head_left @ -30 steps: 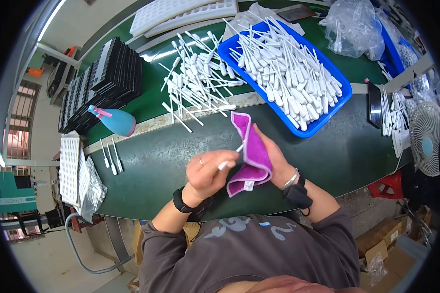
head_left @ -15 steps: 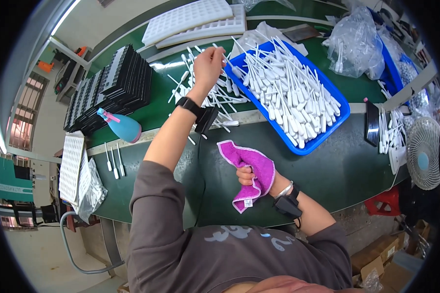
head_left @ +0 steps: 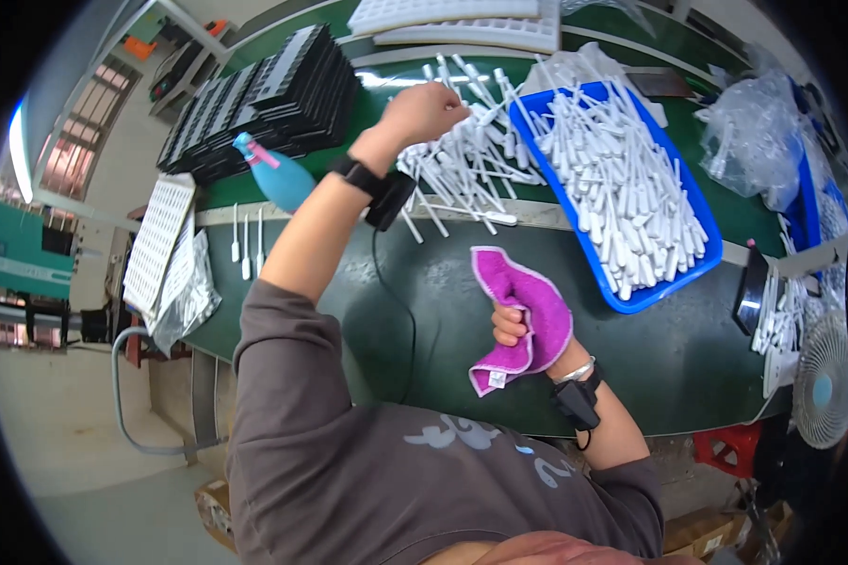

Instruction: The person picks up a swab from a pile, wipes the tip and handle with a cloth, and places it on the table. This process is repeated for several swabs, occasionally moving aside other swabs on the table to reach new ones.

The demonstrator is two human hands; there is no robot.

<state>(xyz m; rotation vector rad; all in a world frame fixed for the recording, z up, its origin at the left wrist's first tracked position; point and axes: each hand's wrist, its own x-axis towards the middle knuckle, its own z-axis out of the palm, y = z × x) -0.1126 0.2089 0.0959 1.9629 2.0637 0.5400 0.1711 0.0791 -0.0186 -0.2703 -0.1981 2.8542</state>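
Observation:
My left hand [head_left: 422, 113] is over a loose pile of white stick-like plastic pieces [head_left: 471, 169], each with a thin shaft and a thicker end. Its fingers are curled together; whatever they may hold is hidden. In my right hand [head_left: 509, 325] a purple cloth [head_left: 546, 306] with a pale edge is bunched, low over the near dark green surface. To the right of the pile stands a blue bin [head_left: 622, 303] heaped with the same white pieces [head_left: 622, 188].
Stacked black trays [head_left: 264, 104] and a blue spray bottle [head_left: 281, 179] stand left of the pile. Three white pieces [head_left: 247, 245] lie apart at left, near a white perforated tray [head_left: 158, 240]. White foam trays [head_left: 471, 33] lie at the back. A fan [head_left: 824, 381] is at far right.
The view has swung left, so the bench sits farther right in it. My left hand has drawn away from the bin's edge, leftward over the pile. My right hand keeps gripping the cloth.

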